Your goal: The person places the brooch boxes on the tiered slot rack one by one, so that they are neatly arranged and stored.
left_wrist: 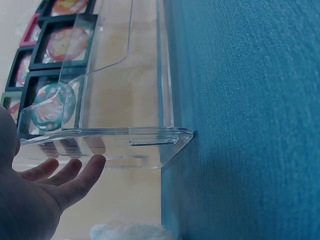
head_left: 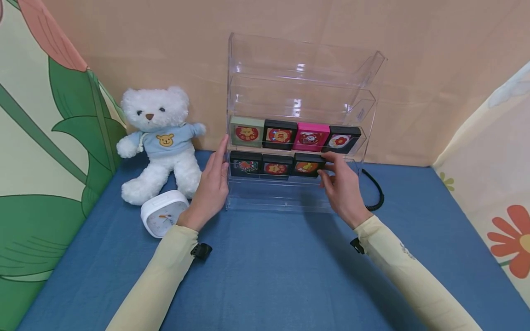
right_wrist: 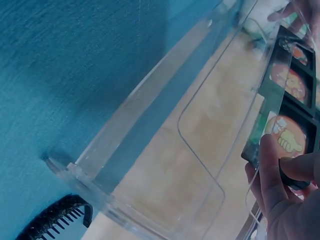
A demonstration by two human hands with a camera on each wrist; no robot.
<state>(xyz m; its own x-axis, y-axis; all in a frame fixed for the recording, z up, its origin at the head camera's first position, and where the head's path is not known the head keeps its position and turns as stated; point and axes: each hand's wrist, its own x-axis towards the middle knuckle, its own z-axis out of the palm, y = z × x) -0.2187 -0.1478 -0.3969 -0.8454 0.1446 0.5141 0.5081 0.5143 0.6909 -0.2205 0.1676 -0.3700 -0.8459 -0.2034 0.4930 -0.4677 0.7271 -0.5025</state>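
Observation:
A clear acrylic tiered rack [head_left: 285, 197] stands at the back of the table. Its lower filled tier holds black framed boxes with round coloured pictures. My right hand [head_left: 341, 191] pinches the end of the rightmost one, a black box with a yellow figure on red [head_left: 307, 164], fingers and thumb at its edge in the right wrist view [right_wrist: 287, 135]. My left hand [head_left: 212, 186] rests along the rack's left side, fingers nearly straight. From the left wrist, those fingers [left_wrist: 82, 182] lie by the clear side wall [left_wrist: 115, 145], near a box with a teal picture [left_wrist: 52, 105].
The tier above holds a green box [head_left: 247, 132], a pink box [head_left: 311, 137] and two black ones. A white teddy bear [head_left: 163, 138] sits left, behind a white clock [head_left: 164, 214]. A black toothed hair clip [right_wrist: 55, 220] lies by the rack's right side.

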